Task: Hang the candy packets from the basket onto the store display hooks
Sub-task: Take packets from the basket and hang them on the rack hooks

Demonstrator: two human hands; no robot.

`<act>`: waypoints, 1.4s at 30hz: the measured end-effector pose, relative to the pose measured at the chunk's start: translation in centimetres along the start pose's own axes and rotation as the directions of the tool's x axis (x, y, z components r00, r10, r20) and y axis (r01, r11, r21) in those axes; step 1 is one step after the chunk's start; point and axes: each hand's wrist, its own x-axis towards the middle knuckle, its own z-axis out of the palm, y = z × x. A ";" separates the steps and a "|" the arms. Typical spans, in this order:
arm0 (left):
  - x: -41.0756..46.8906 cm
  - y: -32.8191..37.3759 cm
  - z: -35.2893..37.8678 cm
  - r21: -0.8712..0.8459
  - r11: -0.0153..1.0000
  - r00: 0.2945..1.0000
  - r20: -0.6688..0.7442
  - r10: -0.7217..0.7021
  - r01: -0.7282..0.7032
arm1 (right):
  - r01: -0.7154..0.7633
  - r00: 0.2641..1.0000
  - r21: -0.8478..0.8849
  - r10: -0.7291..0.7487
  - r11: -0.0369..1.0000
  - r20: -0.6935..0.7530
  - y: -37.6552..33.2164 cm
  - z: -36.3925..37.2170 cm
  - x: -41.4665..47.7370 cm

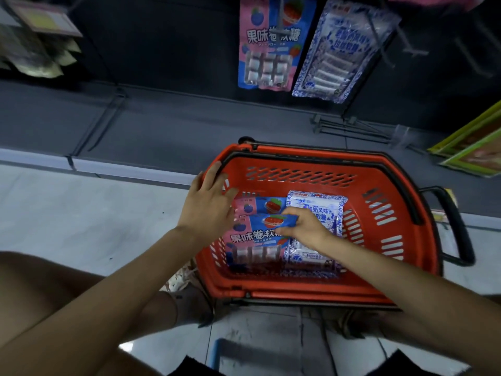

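A red basket (393,267) stands on the floor and holds pink-and-blue candy packets (252,240) on the left and blue-and-white packets (317,204) on the right. My right hand (303,226) reaches into the basket and pinches the top edge of the uppermost pink-and-blue packet. My left hand (208,202) rests with straight fingers on the basket's left rim, above the packets. On the dark display wall above hang a pink-and-blue packet (271,44) and a blue-and-white packet (339,50) on hooks.
Bare metal hooks (352,126) stick out of the dark wall low behind the basket. The basket's black handle (455,226) juts right. Yellow-green boxes (474,147) sit at the right edge, other hanging goods (35,44) at top left. My knees are below.
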 end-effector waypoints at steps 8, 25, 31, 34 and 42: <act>0.5 0.9 -1.7 -0.352 0.927 0.982 -0.085 -0.166 0.127 | 0.270 0.960 -0.079 -0.275 0.960 -0.057 -4.6 -3.7 -4.7; 3.1 6.6 -10.8 -0.964 -0.140 0.912 0.261 -0.317 0.228 | 0.387 0.907 0.510 -0.220 0.768 -0.358 -13.8 -10.6 -8.7; 3.7 7.6 -11.5 -0.953 -0.241 0.872 0.271 -0.408 0.184 | 0.336 0.937 0.540 -0.220 0.771 -0.271 -14.3 -9.8 -7.6; 4.2 7.1 -11.7 -0.953 -0.260 0.844 0.267 -0.465 0.158 | 0.348 0.936 0.463 -0.271 0.815 -0.225 -14.7 -8.6 -7.6; 4.4 4.7 -11.7 -0.943 -0.295 0.792 0.297 -0.533 0.155 | 0.430 0.902 0.466 -0.347 0.774 -0.255 -15.2 -6.4 -6.7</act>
